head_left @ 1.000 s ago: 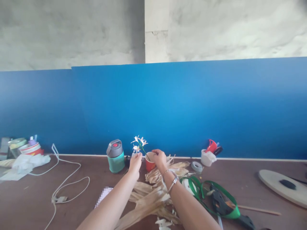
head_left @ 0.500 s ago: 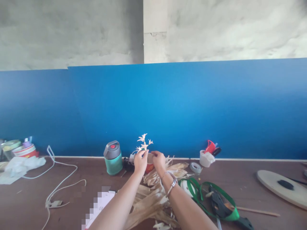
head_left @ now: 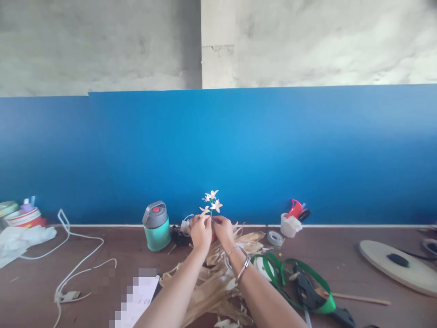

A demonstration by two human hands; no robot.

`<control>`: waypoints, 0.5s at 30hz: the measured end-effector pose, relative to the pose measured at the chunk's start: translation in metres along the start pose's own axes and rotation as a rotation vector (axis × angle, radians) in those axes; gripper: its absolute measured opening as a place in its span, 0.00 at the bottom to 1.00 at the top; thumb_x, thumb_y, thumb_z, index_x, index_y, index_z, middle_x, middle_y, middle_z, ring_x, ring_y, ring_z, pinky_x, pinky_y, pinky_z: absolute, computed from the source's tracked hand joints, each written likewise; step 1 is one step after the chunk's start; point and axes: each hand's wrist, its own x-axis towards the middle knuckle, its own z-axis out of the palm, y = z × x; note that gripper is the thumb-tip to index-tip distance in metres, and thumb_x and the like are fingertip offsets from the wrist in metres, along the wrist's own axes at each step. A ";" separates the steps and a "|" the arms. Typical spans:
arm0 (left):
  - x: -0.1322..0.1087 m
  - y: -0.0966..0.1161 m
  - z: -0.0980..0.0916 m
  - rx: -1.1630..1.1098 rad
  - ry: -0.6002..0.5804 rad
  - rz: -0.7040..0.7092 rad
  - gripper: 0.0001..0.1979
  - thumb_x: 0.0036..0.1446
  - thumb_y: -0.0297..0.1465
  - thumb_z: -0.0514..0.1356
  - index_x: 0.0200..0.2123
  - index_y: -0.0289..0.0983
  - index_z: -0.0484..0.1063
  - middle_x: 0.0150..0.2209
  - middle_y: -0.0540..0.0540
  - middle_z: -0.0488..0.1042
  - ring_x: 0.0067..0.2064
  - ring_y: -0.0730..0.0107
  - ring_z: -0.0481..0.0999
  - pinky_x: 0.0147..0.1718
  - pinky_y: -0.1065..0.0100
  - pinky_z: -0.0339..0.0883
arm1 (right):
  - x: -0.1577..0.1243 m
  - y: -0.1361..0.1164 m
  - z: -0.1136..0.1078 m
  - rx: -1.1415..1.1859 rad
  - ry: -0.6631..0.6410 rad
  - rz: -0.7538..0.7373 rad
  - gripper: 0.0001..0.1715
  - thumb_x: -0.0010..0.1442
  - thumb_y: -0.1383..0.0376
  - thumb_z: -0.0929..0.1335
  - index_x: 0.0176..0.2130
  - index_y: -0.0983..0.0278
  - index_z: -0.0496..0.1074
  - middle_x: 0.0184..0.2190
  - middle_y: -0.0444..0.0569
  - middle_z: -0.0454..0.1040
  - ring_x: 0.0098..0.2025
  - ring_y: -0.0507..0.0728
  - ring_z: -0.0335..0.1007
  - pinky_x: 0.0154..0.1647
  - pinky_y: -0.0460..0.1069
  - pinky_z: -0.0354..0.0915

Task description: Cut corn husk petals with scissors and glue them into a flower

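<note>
A sprig of small white flowers (head_left: 210, 202) on a green stem rises upright just above both my hands. My left hand (head_left: 200, 231) and my right hand (head_left: 223, 228) are closed side by side around the stem's base, fingers pinched together. The red cup seen earlier is hidden behind my hands; only a sliver of red shows between them. A heap of dried pale husk strips (head_left: 218, 278) lies on the brown table (head_left: 102, 246) under my forearms. A bracelet sits on my right wrist.
A teal flask with a grey lid (head_left: 156, 226) stands left of my hands. A white cable (head_left: 73, 269) loops at the left. Green ribbon (head_left: 300, 282), a tape roll (head_left: 275, 238), a white cup with red scissors (head_left: 290, 223) and a round wooden board (head_left: 396, 264) lie to the right.
My left hand moved right and joined my right hand at the cup. The flower sprig went from leaning left to standing upright between both hands, which now cover the cup.
</note>
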 end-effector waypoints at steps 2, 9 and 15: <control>0.001 -0.001 0.001 -0.026 0.012 -0.023 0.08 0.53 0.31 0.57 0.32 0.41 0.77 0.40 0.43 0.76 0.47 0.52 0.68 0.47 0.55 0.57 | -0.001 0.000 -0.001 0.004 -0.014 -0.008 0.17 0.49 0.69 0.63 0.36 0.68 0.78 0.33 0.54 0.80 0.36 0.59 0.76 0.36 0.46 0.66; 0.008 -0.017 0.009 -0.198 0.023 -0.106 0.09 0.52 0.35 0.57 0.30 0.41 0.77 0.37 0.45 0.78 0.44 0.59 0.73 0.47 0.61 0.62 | -0.002 0.002 -0.002 0.013 -0.018 -0.022 0.18 0.50 0.70 0.62 0.38 0.69 0.77 0.35 0.54 0.80 0.37 0.59 0.75 0.36 0.46 0.66; 0.011 -0.026 0.014 -0.326 0.008 -0.160 0.10 0.50 0.37 0.58 0.31 0.39 0.77 0.35 0.44 0.79 0.41 0.59 0.75 0.42 0.63 0.66 | -0.001 0.002 -0.002 0.000 -0.016 -0.014 0.18 0.50 0.68 0.63 0.39 0.68 0.77 0.35 0.53 0.80 0.38 0.60 0.75 0.38 0.48 0.66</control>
